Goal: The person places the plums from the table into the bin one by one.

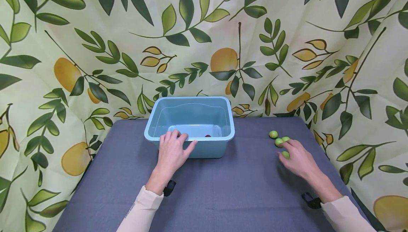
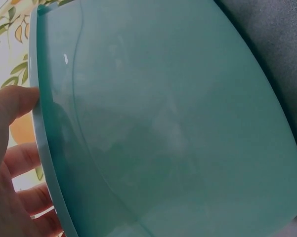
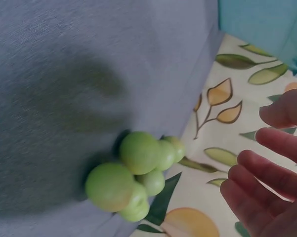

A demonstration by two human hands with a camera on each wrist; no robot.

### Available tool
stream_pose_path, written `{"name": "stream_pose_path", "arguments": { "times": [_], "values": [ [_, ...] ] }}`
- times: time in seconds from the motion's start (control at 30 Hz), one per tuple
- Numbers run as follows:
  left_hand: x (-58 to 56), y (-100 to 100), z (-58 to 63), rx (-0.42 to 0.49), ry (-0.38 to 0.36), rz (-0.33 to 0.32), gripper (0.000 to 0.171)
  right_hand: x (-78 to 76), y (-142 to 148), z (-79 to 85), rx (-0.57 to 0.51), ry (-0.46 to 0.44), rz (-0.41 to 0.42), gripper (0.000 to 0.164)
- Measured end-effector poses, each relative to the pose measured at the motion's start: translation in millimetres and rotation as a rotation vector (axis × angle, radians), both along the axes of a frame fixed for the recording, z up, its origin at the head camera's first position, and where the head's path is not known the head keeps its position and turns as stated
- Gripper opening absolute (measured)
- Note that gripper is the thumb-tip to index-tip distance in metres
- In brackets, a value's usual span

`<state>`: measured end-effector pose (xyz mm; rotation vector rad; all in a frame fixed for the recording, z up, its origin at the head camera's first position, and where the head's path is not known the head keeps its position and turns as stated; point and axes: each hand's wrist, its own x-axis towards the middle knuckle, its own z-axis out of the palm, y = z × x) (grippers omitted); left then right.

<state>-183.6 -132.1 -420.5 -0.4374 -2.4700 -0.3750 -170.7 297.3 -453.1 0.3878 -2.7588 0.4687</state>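
Note:
My left hand rests on the near rim of a light blue plastic tub, fingers over the edge and thumb spread aside. In the left wrist view, the thumb meets the rim while the other fingers pass behind it. At the right of the table, my right hand hovers over several small, round green fruits, overlapping some of them. The right wrist view shows its fingers loosely bent and apart, with the clustered green fruits below and nothing held.
A small dark red item shows inside the tub, mostly hidden by the front wall. A grey-blue cloth covers the table. Leaf-and-fruit patterned fabric hangs right behind the table and along its sides.

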Motion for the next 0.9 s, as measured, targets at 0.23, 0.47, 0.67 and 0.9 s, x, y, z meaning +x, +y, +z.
{"name": "stream_pose_path", "arguments": {
  "times": [0.23, 0.47, 0.67, 0.9],
  "values": [
    [-0.8, 0.9, 0.6, 0.0, 0.004, -0.006, 0.031, 2.3, 16.6, -7.8, 0.035, -0.028, -0.035, 0.023],
    [-0.4, 1.6, 0.5, 0.001, 0.004, -0.005, 0.031, 6.2, 28.2, -14.3, 0.065, -0.076, -0.067, 0.027],
    [0.3, 2.0, 0.2, 0.002, -0.007, -0.004, 0.032, 8.4, 35.9, -19.7, 0.089, -0.115, -0.1, 0.032],
    [1.0, 0.7, 0.0, 0.001, 0.0, -0.003, 0.032, 8.0, 42.2, -25.2, 0.106, -0.155, -0.123, 0.037]
  ]
}}
